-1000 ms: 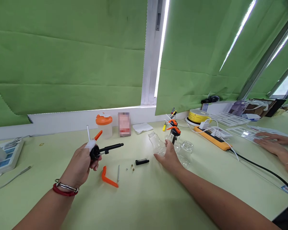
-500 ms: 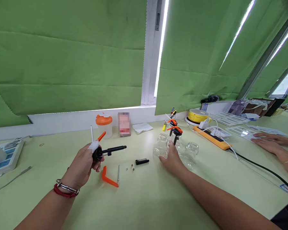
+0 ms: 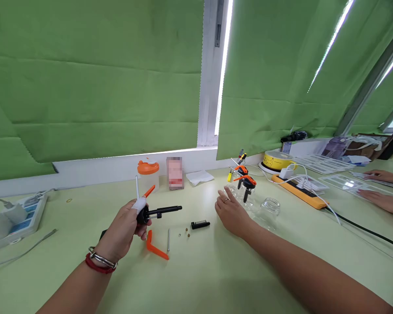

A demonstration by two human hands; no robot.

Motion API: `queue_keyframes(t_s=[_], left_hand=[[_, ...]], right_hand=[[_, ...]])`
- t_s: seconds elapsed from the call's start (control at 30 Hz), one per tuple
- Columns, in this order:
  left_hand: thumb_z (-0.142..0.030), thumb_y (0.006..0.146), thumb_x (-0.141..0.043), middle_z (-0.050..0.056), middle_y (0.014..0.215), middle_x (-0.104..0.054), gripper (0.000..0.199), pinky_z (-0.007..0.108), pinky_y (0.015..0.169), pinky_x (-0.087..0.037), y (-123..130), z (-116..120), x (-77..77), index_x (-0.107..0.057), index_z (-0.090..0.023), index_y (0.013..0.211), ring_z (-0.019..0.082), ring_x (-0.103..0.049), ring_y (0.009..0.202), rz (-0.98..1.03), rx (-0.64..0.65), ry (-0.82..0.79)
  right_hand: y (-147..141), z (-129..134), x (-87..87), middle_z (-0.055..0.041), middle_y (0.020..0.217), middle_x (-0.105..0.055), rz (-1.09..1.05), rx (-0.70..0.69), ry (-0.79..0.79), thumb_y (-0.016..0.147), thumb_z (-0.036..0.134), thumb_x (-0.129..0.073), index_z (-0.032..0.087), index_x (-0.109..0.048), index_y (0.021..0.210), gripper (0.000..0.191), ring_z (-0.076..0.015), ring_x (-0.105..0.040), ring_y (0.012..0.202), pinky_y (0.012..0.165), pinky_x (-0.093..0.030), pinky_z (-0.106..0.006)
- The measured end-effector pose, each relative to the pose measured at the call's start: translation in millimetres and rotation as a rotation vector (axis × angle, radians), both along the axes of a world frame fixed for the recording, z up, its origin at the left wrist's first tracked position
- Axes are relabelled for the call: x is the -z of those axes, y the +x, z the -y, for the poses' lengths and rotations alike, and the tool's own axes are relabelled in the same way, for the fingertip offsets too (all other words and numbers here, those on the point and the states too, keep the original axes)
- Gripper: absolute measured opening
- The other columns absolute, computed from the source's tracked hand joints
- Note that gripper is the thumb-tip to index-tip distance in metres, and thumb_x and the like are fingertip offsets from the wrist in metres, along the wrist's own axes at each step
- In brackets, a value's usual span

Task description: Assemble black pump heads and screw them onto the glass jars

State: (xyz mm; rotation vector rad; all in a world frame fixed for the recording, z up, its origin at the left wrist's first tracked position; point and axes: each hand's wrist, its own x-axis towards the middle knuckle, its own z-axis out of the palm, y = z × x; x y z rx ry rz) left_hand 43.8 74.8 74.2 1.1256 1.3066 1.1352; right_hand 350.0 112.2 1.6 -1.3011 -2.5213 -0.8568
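Note:
My left hand (image 3: 126,224) is closed around a black spray head (image 3: 143,214) with an orange lever and a pale tube sticking up; its black nozzle tube points right. A white wrap covers part of the thumb. My right hand (image 3: 232,211) has its fingers stretched out in front of a glass jar (image 3: 231,190), hiding most of it; whether they touch I cannot tell. Another open glass jar (image 3: 270,211) stands right of that hand. Two black-and-orange spray heads (image 3: 248,182) sit just behind. Between my hands lie an orange trigger (image 3: 157,250), a metal pin (image 3: 169,240), a black spring piece (image 3: 200,224) and several tiny parts (image 3: 187,232).
An orange-lidded cup (image 3: 148,176), a pink box (image 3: 175,174) and a tissue (image 3: 199,177) stand or lie along the wall. Right are a yellow tape roll (image 3: 277,160), an orange power strip (image 3: 298,192) with cables, and another person's hands (image 3: 381,198). A white power strip (image 3: 26,222) is left.
My right hand has moved left and its fingers now lie in front of the left glass jar, raised and straighter. My left hand still holds the spray head. The view has shifted slightly.

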Motion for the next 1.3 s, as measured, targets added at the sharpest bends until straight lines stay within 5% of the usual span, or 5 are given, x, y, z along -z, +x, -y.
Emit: queue_keyframes(t_s=[0.37, 0.57, 0.8, 1.13, 1.3], left_hand=[[-0.049, 0.085, -0.042, -0.002, 0.058, -0.058, 0.029, 0.028, 0.049, -0.047, 14.4, 14.3, -0.9, -0.044, -0.021, 0.083, 0.010, -0.047, 0.041, -0.091, 0.192, -0.059], [-0.053, 0.089, -0.031, -0.002, 0.065, -0.057, 0.036, 0.036, 0.059, -0.051, 37.0, 40.5, -9.3, -0.045, -0.021, 0.096, 0.013, -0.051, 0.045, -0.182, 0.361, -0.028], [-0.042, 0.074, -0.064, 0.011, 0.133, -0.044, 0.069, 0.045, 0.096, -0.039, 33.5, 66.4, -11.7, -0.033, -0.029, 0.134, 0.031, -0.045, 0.117, -0.741, 0.328, 0.586], [-0.044, 0.079, -0.058, -0.005, 0.072, -0.040, 0.039, 0.024, 0.049, -0.047, 45.3, 77.7, 28.5, -0.043, -0.023, 0.108, 0.010, -0.043, 0.055, -0.215, 0.382, 0.008], [-0.042, 0.079, -0.056, -0.005, 0.066, -0.041, 0.026, 0.024, 0.051, -0.040, 39.1, 83.2, 44.8, -0.048, -0.020, 0.088, 0.011, -0.041, 0.054, -0.400, 0.385, -0.025]], right_hand=[[-38.7, 45.8, -21.8, -0.0167, 0.135, -0.047, -0.126, -0.201, 0.115, 0.087, 0.015, -0.044, 0.007, -0.041, 0.134, 0.048, -0.0316, -0.039, 0.125, 0.108, -0.024, -0.055], [-65.9, 73.8, -39.6, -0.0129, 0.085, -0.065, -0.264, -0.436, 0.022, 0.086, 0.004, -0.036, 0.004, -0.052, 0.120, 0.038, -0.0202, -0.057, 0.072, 0.069, -0.048, -0.037], [-44.8, 97.5, -73.7, -0.0011, 0.075, -0.057, -0.905, -0.252, -0.753, 0.092, 0.021, -0.037, 0.019, -0.060, 0.096, 0.023, -0.0126, -0.050, 0.067, 0.061, -0.040, -0.024], [-48.9, 94.8, -46.4, 0.0035, 0.063, -0.046, -1.129, -0.134, -1.334, 0.086, 0.026, -0.046, 0.020, -0.060, 0.082, 0.016, -0.0084, -0.032, 0.052, 0.048, -0.027, -0.022], [-60.9, 94.4, -23.2, 0.0021, 0.074, -0.059, -1.227, -0.044, -1.404, 0.082, 0.018, -0.046, 0.023, -0.053, 0.098, 0.019, -0.0099, -0.042, 0.059, 0.055, -0.034, -0.022]])
